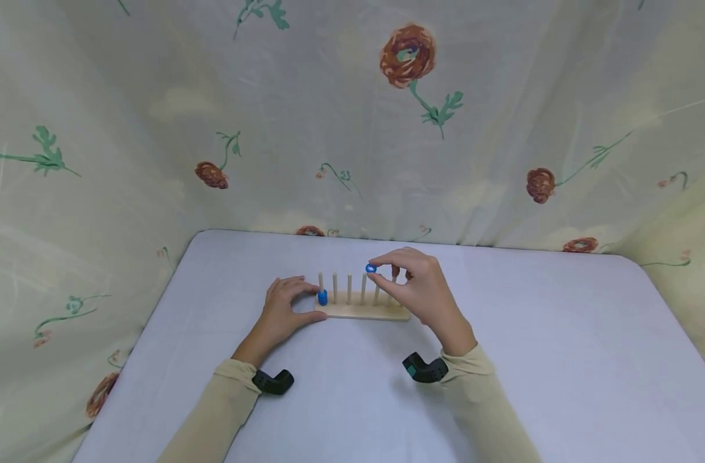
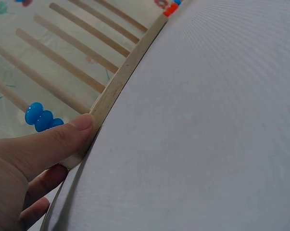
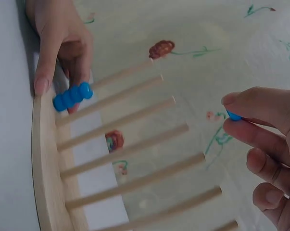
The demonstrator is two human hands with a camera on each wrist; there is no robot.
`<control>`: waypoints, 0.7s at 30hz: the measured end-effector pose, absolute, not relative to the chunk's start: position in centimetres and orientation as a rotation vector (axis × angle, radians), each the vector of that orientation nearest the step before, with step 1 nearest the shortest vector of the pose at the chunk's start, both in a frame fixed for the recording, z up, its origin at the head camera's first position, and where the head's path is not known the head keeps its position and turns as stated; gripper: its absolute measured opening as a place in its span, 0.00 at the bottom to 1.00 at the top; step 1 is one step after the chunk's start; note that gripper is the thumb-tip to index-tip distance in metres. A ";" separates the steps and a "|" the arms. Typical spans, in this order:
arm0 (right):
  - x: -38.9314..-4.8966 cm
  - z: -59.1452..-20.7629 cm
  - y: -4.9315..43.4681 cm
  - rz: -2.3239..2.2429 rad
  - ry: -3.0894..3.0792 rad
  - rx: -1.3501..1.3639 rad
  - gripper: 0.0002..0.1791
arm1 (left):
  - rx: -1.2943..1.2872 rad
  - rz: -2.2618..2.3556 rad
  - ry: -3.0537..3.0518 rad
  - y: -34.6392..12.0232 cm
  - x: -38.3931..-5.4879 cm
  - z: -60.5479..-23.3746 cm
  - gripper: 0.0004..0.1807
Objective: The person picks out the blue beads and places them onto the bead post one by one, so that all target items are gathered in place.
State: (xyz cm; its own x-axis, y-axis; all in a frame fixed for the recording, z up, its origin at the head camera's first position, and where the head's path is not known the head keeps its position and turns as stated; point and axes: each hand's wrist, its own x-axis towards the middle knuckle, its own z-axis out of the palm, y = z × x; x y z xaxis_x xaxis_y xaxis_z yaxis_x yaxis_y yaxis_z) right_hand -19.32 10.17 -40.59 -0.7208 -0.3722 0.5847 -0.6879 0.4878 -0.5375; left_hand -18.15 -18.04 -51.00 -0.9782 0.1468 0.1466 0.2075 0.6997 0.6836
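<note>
A wooden peg stand (image 1: 364,311) with a row of upright pegs sits on the table. Several blue beads (image 3: 72,97) are stacked low on its leftmost peg. My left hand (image 1: 283,308) grips the left end of the stand, with the thumb (image 2: 80,122) on the front edge and the fingers behind. Above the middle pegs, my right hand (image 1: 413,283) pinches one blue bead (image 1: 371,268) between thumb and index finger. That bead is clear of the peg tips. From the head view, the right hand hides part of the rightmost pegs.
White cloth covers the table (image 1: 561,360). Behind it hangs a flowered curtain (image 1: 329,116). Small orange and blue pieces (image 2: 170,8) show at the stand's far end in the left wrist view. Both wrists wear dark camera mounts (image 1: 424,368).
</note>
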 end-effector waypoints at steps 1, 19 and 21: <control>-19.3 -40.5 9.8 1.106 -2.356 0.888 0.09 | -0.295 -1.144 -2.822 -18.0 -18.2 -51.0 0.30; -20.0 -40.5 4.9 1.141 -2.486 0.950 0.10 | -0.303 -1.131 -2.824 -18.0 -18.1 -50.8 0.29; -20.0 -40.6 4.5 1.128 -2.491 0.952 0.10 | -0.305 -1.131 -2.820 -18.0 -18.2 -50.8 0.29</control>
